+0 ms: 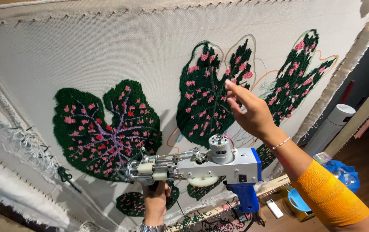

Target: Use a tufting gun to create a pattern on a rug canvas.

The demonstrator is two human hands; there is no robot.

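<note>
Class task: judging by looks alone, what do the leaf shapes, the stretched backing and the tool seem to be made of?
Leaf shapes: dark green and pink yarn pile, fuzzy and matte. Backing cloth: off-white woven fabric, frayed at the edges. Tufting gun: seemingly grey metal body, shiny rods, blue probably plastic handle; left hand holds it.

No packages, labels, signs or screens clearly visible; lower-right floor clutter too indistinct.

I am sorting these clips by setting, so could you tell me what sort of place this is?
Probably a rug-tufting workshop. Backing cloth is stretched on a frame, part-filled with tufted green and pink leaves. The left hand holds a tufting gun, and the right hand touches the pile.
</note>
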